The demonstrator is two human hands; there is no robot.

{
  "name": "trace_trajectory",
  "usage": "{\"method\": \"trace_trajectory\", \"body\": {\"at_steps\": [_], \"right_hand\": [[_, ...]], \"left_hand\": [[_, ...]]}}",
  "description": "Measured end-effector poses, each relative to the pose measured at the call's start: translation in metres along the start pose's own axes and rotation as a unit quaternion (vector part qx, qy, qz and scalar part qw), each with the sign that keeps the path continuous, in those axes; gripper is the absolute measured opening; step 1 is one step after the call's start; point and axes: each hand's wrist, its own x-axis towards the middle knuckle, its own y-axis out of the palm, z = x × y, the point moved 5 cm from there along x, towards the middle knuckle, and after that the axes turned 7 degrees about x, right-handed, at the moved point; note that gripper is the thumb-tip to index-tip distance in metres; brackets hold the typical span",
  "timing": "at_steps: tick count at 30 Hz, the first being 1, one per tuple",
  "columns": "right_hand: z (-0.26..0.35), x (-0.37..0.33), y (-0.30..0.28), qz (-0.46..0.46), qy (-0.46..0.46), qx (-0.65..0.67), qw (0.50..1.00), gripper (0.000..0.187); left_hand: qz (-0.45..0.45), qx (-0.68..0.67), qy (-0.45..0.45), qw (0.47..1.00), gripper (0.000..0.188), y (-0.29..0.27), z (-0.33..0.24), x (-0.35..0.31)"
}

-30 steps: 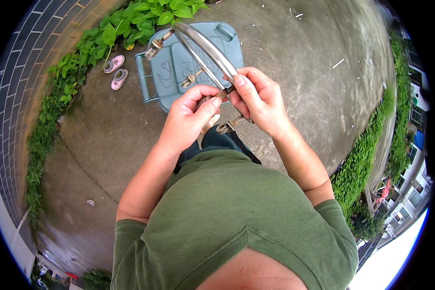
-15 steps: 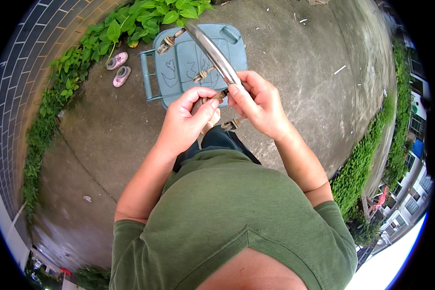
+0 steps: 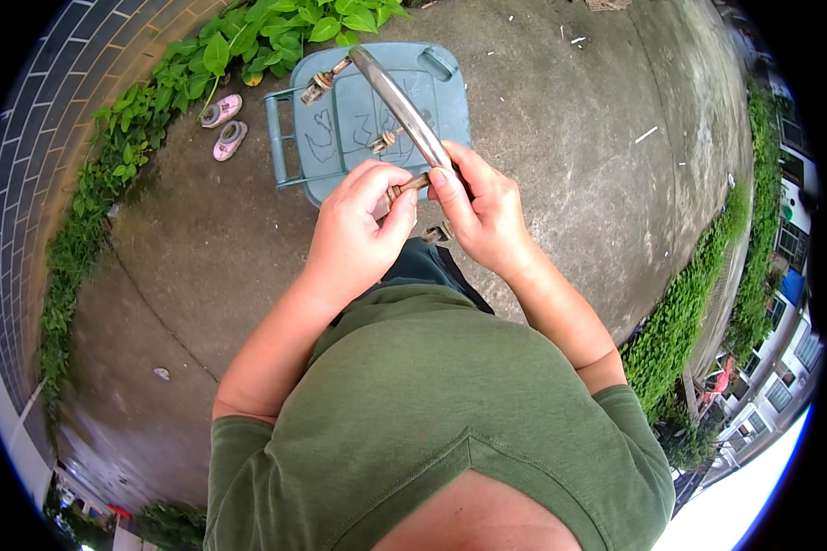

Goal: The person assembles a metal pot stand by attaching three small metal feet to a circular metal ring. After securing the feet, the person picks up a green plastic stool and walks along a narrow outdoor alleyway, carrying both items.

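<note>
My right hand (image 3: 484, 213) is closed round the near end of a curved, shiny metal tube (image 3: 397, 103), thumb on top. The tube arcs up and away to the left. With thumb and fingers pressed together, my left hand (image 3: 358, 220) grips a short brownish fitting (image 3: 417, 183) on the tube's side; its outer end is partly hidden by the fingers. Similar worn fittings stick out along the tube: a far one (image 3: 322, 81), a middle one (image 3: 386, 140), and another (image 3: 437, 233) below my right hand.
Beyond my hands stands a blue-green plastic bin (image 3: 340, 101) with a scribbled lid and a side handle. Pink shoes (image 3: 231, 140) lie on the concrete to its left. Leafy plants (image 3: 276, 28) line the brick wall (image 3: 37, 119); more greenery (image 3: 680, 321) grows at right.
Both hands have come slightly nearer to me, and the tube has turned a little. The fitting below my right hand is now more covered. My grips look the same.
</note>
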Motion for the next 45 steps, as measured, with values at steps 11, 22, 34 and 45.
{"method": "trace_trajectory", "body": {"at_steps": [11,22,34,45], "right_hand": [[-0.017,-0.004,-0.001,-0.017,0.137,0.171,0.975,0.026],[-0.019,-0.006,0.003,0.084,0.189,0.304,0.93,0.034],[-0.02,-0.007,0.003,0.085,0.181,0.182,0.963,0.03],[-0.027,0.006,0.003,0.071,0.204,0.246,0.945,0.03]], "left_hand": [[-0.017,-0.063,-0.046,0.997,0.017,0.009,0.001,0.006],[0.139,-0.196,-0.177,0.954,0.019,0.01,0.033,-0.007],[0.049,0.045,-0.052,0.996,0.011,0.01,0.016,-0.01],[0.016,-0.091,-0.086,0.992,0.036,0.016,0.035,-0.002]]}}
